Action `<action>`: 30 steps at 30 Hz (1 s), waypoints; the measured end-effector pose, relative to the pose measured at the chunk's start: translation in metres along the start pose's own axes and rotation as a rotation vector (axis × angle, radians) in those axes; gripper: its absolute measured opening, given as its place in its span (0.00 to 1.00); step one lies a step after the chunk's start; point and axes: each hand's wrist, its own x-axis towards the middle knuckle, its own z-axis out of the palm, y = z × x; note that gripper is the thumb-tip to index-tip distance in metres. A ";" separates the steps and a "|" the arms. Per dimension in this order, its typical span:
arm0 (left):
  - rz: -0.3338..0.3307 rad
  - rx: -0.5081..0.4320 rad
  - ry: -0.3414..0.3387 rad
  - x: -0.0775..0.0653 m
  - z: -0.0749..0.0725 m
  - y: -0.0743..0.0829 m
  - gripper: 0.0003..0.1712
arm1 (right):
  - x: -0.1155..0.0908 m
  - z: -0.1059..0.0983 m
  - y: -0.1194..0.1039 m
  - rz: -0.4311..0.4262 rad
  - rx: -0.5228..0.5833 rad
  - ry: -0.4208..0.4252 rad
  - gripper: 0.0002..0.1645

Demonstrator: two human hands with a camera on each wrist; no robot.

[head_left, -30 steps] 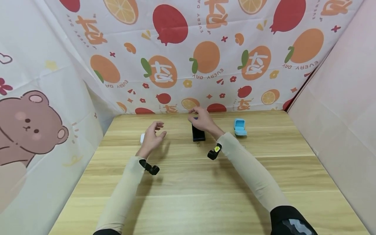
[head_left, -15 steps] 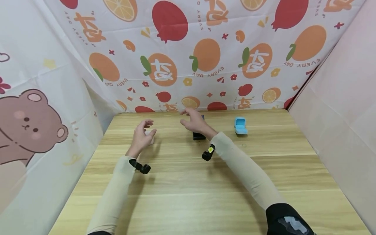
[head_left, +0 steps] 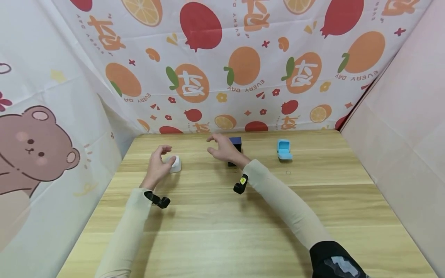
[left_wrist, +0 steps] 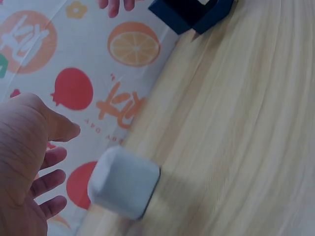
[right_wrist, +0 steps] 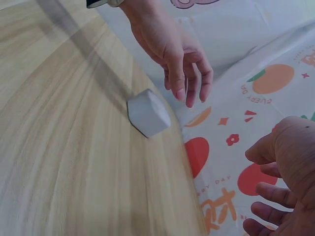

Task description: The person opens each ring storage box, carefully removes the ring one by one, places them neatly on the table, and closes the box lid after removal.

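Observation:
A small white box (head_left: 176, 165) with rounded corners, its lid down, stands on the left part of the table. My left hand (head_left: 157, 166) hovers at its left side, fingers loosely curved and holding nothing; in the left wrist view the box (left_wrist: 125, 183) shows apart from that hand (left_wrist: 29, 157). Toward the middle, my right hand (head_left: 225, 149) hangs in the air, also empty, with fingers relaxed. It partly covers a dark blue box (head_left: 235, 142), which stands with its lid up. The right wrist view has the white box (right_wrist: 146, 114) beneath the left hand (right_wrist: 170, 54).
Farther right, a light blue ring box (head_left: 284, 150) stands with its lid raised. A thin small ring (head_left: 288, 170) lies in front of it. Behind the wooden table (head_left: 222, 231) hangs a fruit-print cloth (head_left: 222, 104); a bear-print cloth (head_left: 38, 150) hangs at the left.
Both hands have moved left. My right hand has come off the front of the dark blue box, uncovering its lid, and the left hand's shift has brought the white box into fuller view.

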 end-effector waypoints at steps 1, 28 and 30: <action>-0.006 -0.002 -0.001 -0.001 -0.001 -0.002 0.25 | 0.001 0.002 0.000 0.000 -0.005 -0.003 0.21; -0.234 -0.021 -0.316 -0.013 -0.011 -0.045 0.44 | 0.013 0.055 -0.003 -0.003 -0.078 -0.096 0.23; -0.230 -0.021 -0.304 -0.013 -0.009 -0.044 0.43 | 0.013 0.058 -0.003 0.011 -0.076 -0.097 0.23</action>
